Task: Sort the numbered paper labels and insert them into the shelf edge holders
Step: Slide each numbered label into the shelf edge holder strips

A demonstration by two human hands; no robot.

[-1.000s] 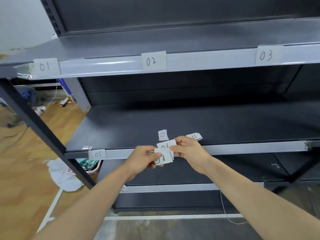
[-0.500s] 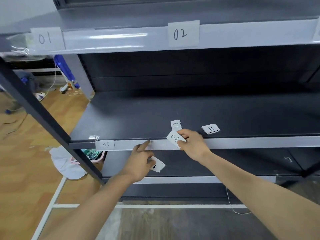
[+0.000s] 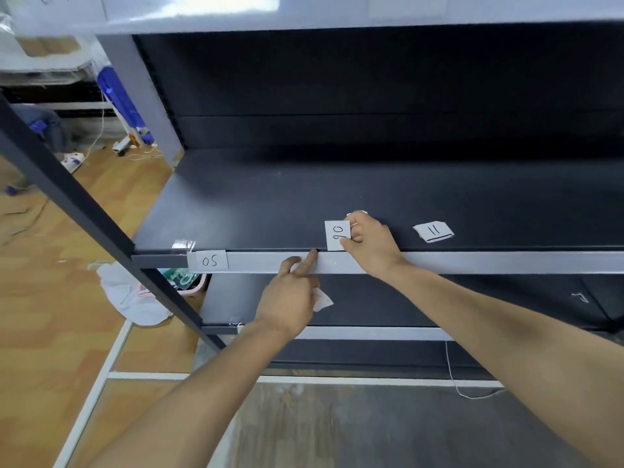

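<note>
My right hand (image 3: pixel 366 243) pinches the white paper label "06" (image 3: pixel 337 234) and holds it upright just above the grey edge holder (image 3: pixel 472 262) of the middle shelf. My left hand (image 3: pixel 290 297) has its forefinger stretched up against the top lip of that holder, just left of the label, while its other fingers grip more paper labels (image 3: pixel 322 300) below the strip. Label "05" (image 3: pixel 211 261) sits in the holder at the left end. A label "11" (image 3: pixel 434 231) lies loose on the dark shelf board. Another slip peeks out behind my right hand, mostly hidden.
A dark slanted upright (image 3: pixel 87 217) of the rack crosses the left side. Below is another grey edge strip (image 3: pixel 371 332). On the wooden floor to the left lie a white bag (image 3: pixel 131 298), a pink basket (image 3: pixel 192 285) and cables.
The view has dropped and closed in on the middle shelf. My right hand has turned label "06" upright and brought it down to the holder; my left forefinger has slid right along the strip.
</note>
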